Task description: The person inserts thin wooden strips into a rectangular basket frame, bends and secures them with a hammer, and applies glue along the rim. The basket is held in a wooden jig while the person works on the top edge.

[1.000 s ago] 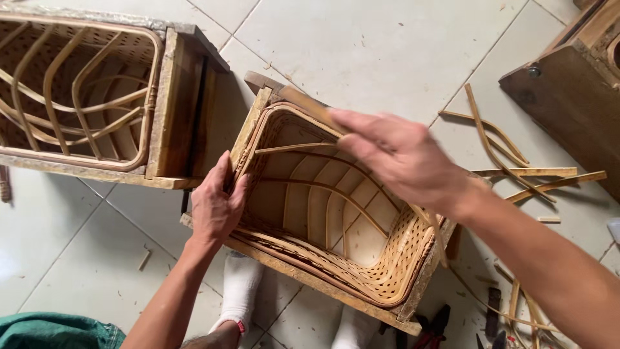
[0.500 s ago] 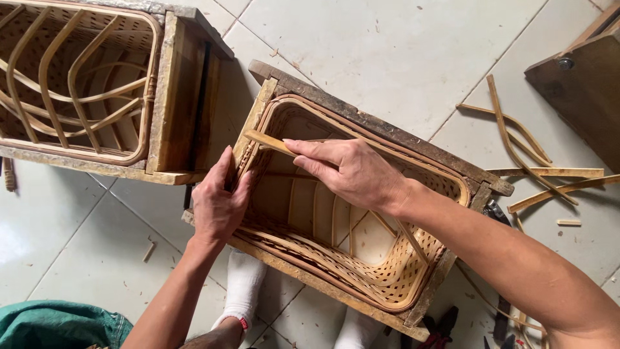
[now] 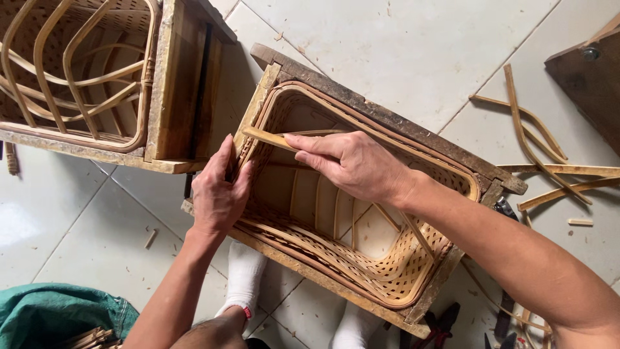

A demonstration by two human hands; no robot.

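A woven bamboo basket sits inside a rectangular wooden frame on the tiled floor between my feet. My left hand presses on the frame's left corner, fingers against the basket's rim. My right hand reaches over the opening and pinches a flat bamboo strip that lies across the rim near that corner. The strip's far end is hidden under my fingers.
A second wooden frame holding a basket with curved bamboo ribs stands at the upper left. Loose bamboo strips lie on the tiles at right, beside a dark wooden block. Pliers and a green cloth lie near my socked feet.
My right hand has come down from above the basket's right side to its left corner and taken hold of the bamboo strip. My left hand stayed at the corner.
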